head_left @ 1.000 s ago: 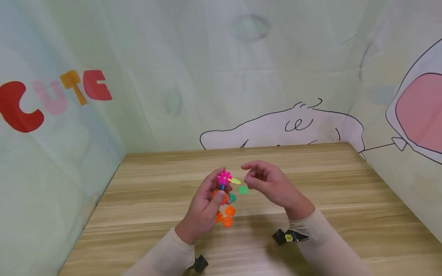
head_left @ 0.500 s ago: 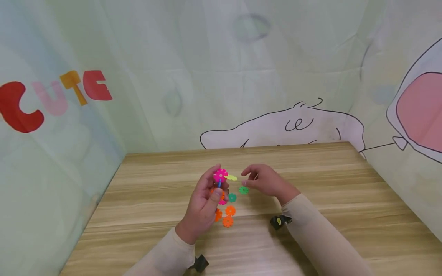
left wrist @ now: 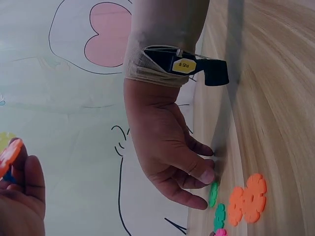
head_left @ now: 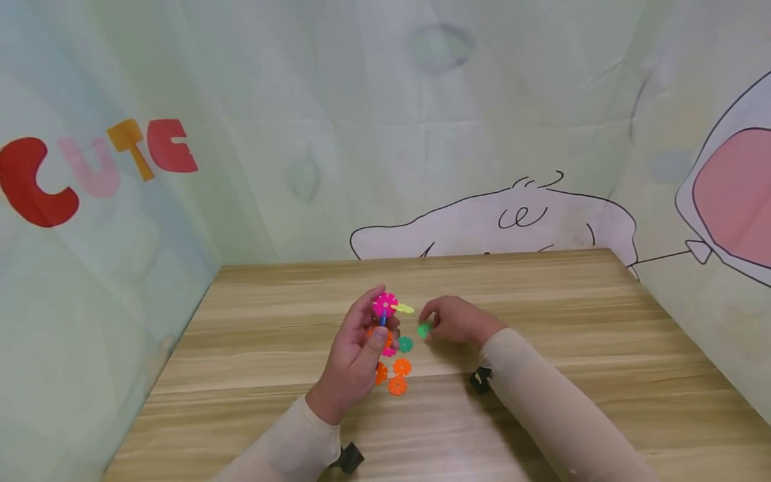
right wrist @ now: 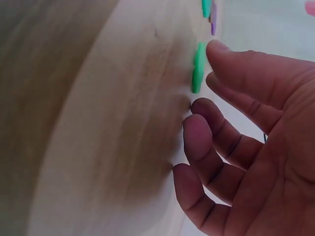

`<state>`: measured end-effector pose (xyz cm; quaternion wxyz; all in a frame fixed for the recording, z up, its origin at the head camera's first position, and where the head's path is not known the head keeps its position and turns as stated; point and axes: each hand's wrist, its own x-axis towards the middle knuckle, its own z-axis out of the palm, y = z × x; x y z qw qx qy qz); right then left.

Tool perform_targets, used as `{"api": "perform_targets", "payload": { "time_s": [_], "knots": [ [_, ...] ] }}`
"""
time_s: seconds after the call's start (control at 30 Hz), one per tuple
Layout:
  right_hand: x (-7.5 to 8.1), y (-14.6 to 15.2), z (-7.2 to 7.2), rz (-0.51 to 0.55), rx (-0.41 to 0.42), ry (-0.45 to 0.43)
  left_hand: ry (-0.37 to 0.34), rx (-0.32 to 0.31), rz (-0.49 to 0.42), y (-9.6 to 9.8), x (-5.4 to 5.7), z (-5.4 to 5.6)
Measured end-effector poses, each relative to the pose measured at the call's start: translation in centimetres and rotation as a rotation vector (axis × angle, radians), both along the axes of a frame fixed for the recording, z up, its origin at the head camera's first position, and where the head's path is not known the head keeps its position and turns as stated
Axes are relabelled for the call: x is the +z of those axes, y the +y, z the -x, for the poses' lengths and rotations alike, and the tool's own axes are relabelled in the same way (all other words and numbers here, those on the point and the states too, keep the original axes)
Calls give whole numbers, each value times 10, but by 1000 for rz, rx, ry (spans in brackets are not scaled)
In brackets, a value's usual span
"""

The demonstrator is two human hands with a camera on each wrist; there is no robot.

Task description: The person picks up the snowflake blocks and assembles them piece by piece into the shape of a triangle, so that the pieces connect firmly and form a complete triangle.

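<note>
Pale cartoon-printed cloth (head_left: 289, 80) backs a wooden table (head_left: 542, 281). Near the head view's centre, a person's left hand (head_left: 349, 358) grips a cluster of joined discs (head_left: 385, 306), pink uppermost. To its right, the right hand (head_left: 458, 320) bends loosely beside a green disc (head_left: 424, 330). Unlike the head view, the right wrist view's upper part shows that disc edge-on, ungripped below the thumb, and a purple piece (right wrist: 213, 20) beyond.
</note>
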<state>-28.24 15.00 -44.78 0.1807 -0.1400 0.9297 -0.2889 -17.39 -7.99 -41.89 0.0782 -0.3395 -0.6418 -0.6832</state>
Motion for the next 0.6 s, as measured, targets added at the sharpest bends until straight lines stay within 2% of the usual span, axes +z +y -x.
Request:
{"api": "perform_targets", "payload": {
  "time_s": [0.2,0.6],
  "knots": [
    [1,-7,2,-102,53,61,-6,-3,-8,-1,1,-1],
    [2,-8,1,-124,44,48,-6,-14,-33,-1,1,0]
  ]
}}
